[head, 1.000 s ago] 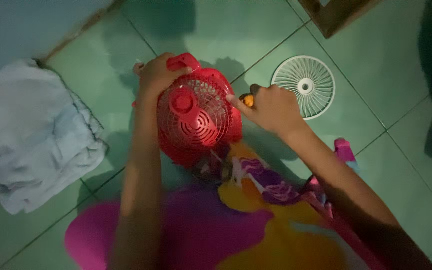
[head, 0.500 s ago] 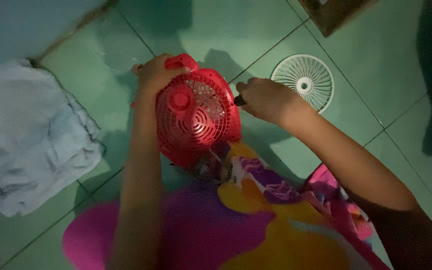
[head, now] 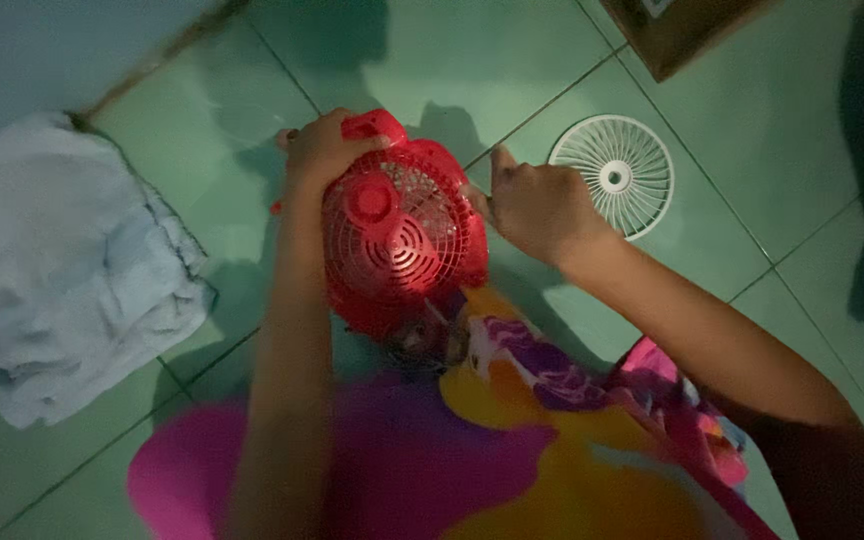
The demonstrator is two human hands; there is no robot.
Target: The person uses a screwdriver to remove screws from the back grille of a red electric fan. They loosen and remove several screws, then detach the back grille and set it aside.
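A small red fan [head: 402,235] rests on my lap with its rear grille facing up. My left hand [head: 324,150] grips the fan's top edge beside its red handle. Pressed against the fan's right rim is my right hand [head: 537,205], closed in a fist with the thumb up. The orange-handled screwdriver it held a moment ago is hidden inside the fist. A white round fan grille [head: 612,175] lies flat on the green tiled floor [head: 432,60], just right of my right hand.
A crumpled pale cloth [head: 62,265] lies on the floor at the left, by the wall. A brown wooden piece [head: 687,30] sits at the top right. My bright pink, yellow and purple garment [head: 512,440] fills the lower middle. The far right is in dark shadow.
My right hand turned at the fan's right rim, and the orange handle seen earlier is now covered by the fist. The fan and my left hand barely shifted.
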